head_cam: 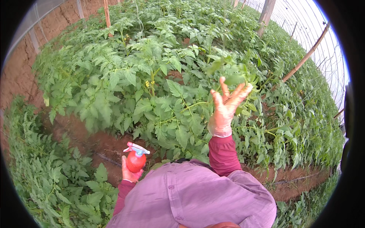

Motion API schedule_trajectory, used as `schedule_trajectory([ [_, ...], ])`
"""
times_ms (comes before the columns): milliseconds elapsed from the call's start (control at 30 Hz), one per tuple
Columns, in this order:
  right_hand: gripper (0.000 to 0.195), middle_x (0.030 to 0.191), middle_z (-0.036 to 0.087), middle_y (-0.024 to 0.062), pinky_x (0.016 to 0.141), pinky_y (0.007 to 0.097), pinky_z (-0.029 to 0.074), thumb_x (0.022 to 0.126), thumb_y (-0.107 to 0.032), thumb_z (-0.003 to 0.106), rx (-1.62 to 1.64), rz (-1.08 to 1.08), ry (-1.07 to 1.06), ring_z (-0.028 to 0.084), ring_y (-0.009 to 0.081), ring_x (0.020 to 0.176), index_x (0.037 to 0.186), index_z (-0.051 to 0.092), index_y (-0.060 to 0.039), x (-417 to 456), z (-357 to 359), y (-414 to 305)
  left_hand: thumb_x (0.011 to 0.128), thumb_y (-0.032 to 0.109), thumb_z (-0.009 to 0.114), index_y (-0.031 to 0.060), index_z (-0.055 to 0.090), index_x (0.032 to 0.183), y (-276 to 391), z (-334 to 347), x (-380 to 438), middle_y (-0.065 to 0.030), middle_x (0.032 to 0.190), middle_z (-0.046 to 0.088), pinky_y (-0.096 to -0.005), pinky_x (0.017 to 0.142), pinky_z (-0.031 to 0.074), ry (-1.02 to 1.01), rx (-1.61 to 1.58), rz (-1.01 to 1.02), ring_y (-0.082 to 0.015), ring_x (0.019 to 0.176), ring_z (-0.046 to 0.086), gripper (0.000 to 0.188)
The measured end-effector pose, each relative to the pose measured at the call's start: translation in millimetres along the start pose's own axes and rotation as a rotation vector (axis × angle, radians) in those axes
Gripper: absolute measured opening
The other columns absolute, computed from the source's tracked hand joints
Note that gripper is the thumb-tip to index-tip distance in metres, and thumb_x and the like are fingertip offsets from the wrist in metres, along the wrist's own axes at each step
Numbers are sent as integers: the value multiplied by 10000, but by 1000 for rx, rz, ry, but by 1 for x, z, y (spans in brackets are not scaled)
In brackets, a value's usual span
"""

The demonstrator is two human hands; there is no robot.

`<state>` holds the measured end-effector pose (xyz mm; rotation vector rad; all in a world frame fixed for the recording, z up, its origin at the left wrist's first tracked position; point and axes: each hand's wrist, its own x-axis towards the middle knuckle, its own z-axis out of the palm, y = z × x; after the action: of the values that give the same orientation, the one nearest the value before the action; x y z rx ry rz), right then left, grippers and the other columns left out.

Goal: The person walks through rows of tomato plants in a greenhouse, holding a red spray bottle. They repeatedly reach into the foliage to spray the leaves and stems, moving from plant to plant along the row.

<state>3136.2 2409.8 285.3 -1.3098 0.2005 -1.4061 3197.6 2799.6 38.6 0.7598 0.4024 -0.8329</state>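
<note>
My left hand (131,174) is wrapped around a red spray bottle (136,162), held upright low on the left with its white and pink trigger head on top. In a thin clear glove, my right hand (227,109) reaches up among the tomato plants (176,119), its fingers spread. Just past its fingertips, a green leaf (234,79) is blurred; whether the fingers touch it I cannot tell. Small yellow tomato flowers (150,83) show on a stem left of this hand.
Wooden stakes (306,55) and a post (266,17) rise among the plants. A strip of bare soil (82,139) with a dark hose (108,160) runs in front of me. An earthen wall (17,77) borders the left, and the ribbed greenhouse film (319,57) curves at the right.
</note>
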Motion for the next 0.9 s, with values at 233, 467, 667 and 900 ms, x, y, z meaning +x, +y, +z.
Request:
schedule_trajectory([
  [233,1011,1705,53,147,1052,423,498,864,85,560,257,21,47,365,333,1475,1641,-35,-168,11,6,-11,849,834,495,182,589,1311,6,-13,-5,-65,1107,707,-348,549,497,20,-42,-21,-284,822,689,805],
  [467,735,1589,400,182,1054,355,505,855,3,667,-467,-137,-1064,493,278,1400,1541,415,-72,-59,20,-3,846,806,540,181,616,1283,2,-13,-2,-48,1098,698,-317,613,541,96,-40,23,-257,870,686,767],
  [667,338,1090,762,133,897,361,599,851,66,649,-360,-568,-840,740,247,1021,1163,727,-38,62,50,-83,953,721,390,237,516,1405,10,-18,6,-64,1209,683,-371,788,596,-544,-183,26,-233,994,691,674],
  [900,270,1575,401,176,1123,465,438,1039,-213,456,-1324,-1280,-178,390,347,1448,1127,675,-83,297,215,-191,929,730,433,218,531,1390,39,-16,34,-79,1201,687,-380,758,604,-242,-257,182,-260,987,695,696],
])
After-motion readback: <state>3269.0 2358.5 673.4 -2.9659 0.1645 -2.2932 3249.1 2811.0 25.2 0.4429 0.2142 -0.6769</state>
